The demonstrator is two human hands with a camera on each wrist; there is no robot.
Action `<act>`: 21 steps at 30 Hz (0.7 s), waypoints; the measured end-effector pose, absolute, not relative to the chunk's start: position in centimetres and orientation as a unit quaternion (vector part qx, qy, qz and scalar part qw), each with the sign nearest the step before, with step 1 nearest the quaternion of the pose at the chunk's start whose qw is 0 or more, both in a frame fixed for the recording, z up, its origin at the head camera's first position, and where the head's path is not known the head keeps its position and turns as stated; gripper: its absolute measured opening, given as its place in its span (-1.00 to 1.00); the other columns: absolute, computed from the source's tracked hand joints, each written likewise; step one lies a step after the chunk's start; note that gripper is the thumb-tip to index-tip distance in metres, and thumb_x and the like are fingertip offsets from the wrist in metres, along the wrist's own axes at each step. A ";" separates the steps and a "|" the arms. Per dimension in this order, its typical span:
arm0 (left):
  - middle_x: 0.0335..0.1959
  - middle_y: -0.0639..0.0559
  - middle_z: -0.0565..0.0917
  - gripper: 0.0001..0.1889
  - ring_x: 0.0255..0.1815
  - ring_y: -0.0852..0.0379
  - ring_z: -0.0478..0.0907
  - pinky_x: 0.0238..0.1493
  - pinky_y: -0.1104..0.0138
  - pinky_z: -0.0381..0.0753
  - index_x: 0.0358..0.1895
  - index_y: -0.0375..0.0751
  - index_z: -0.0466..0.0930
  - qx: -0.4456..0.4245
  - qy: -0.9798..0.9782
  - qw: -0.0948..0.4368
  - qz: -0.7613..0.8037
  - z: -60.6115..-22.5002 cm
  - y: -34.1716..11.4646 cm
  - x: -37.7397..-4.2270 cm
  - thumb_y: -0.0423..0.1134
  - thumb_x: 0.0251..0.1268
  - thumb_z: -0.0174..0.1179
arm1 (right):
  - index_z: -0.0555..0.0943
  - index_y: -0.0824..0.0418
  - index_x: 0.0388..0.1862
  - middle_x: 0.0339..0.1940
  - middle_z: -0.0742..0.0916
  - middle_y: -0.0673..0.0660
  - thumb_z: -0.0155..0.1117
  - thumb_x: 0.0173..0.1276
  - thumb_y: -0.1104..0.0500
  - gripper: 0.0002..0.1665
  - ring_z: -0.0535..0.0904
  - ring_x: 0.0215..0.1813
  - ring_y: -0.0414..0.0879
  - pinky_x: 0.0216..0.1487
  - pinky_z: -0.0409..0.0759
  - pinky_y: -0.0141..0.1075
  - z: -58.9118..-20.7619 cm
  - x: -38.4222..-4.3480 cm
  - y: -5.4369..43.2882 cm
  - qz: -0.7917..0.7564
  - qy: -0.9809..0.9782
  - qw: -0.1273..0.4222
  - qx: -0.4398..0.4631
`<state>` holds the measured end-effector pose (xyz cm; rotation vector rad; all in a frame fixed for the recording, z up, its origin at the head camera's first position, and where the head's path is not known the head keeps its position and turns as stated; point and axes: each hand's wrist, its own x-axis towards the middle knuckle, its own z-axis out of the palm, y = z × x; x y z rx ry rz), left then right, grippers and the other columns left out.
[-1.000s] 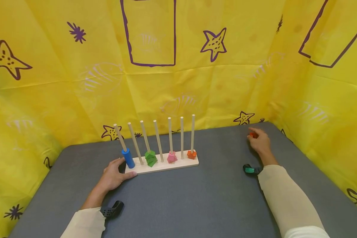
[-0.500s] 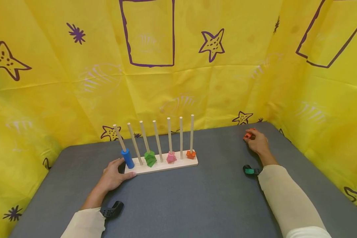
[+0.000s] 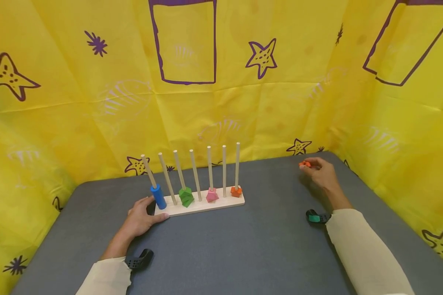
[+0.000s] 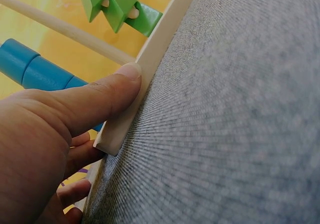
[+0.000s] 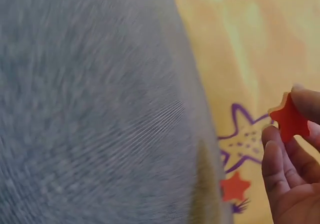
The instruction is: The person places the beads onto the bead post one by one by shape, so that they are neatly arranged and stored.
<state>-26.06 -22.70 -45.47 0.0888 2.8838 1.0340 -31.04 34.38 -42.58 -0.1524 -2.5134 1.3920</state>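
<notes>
A pale wooden peg board (image 3: 199, 207) with several upright pegs stands left of the table's middle. My left hand (image 3: 140, 217) grips its left end, thumb on the front edge and fingers behind. Blue cylinders (image 3: 158, 196) stack on the leftmost peg, right by that hand. Green triangular blocks (image 4: 117, 10), a pink block (image 3: 212, 195) and an orange star block (image 3: 236, 191) sit low on other pegs. At the far right, my right hand (image 3: 323, 174) pinches an orange star (image 5: 289, 118) between thumb and fingers. Another orange star (image 5: 235, 186) lies near the table's far edge, beyond that hand.
The dark grey table (image 3: 221, 254) runs back to a yellow cloth (image 3: 221, 102) with purple drawings. This cloth also hangs along the left and right sides. Black bands with camera mounts (image 3: 142, 260) are on both wrists.
My right hand has taken hold of an orange star at the far right and now holds it with the wrist turned a little. The left hand stays on the peg board.
</notes>
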 end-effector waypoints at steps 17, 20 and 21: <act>0.34 -0.53 0.19 0.03 0.33 -0.53 0.00 0.20 -0.37 -0.04 0.42 -0.47 0.16 0.038 0.940 0.034 0.338 -45.4 -22.6 -26.0 0.17 0.05 0.39 | 0.57 0.32 0.16 -0.13 0.72 0.07 0.38 0.28 0.03 -0.44 0.69 -0.21 -0.12 -0.13 0.61 -0.33 -34.9 -28.3 30.1 0.563 -0.812 0.142 0.066; 0.33 -0.53 0.21 0.01 0.34 -0.51 0.01 0.20 -0.37 -0.06 0.41 -0.48 0.17 0.049 0.940 0.024 0.337 -45.7 -22.7 -26.1 0.16 0.06 0.40 | 0.57 0.36 0.13 -0.16 0.74 0.07 0.36 0.31 0.07 -0.48 0.69 -0.21 -0.07 -0.15 0.62 -0.32 -33.7 -28.0 29.5 0.568 -0.806 0.138 0.092; 0.33 -0.53 0.21 0.02 0.34 -0.51 0.01 0.19 -0.37 -0.05 0.41 -0.48 0.17 0.051 0.940 0.022 0.337 -45.8 -22.6 -26.2 0.16 0.06 0.39 | 0.57 0.36 0.13 -0.17 0.74 0.07 0.36 0.31 0.07 -0.49 0.70 -0.21 -0.06 -0.15 0.62 -0.31 -33.3 -27.8 29.2 0.570 -0.805 0.134 0.094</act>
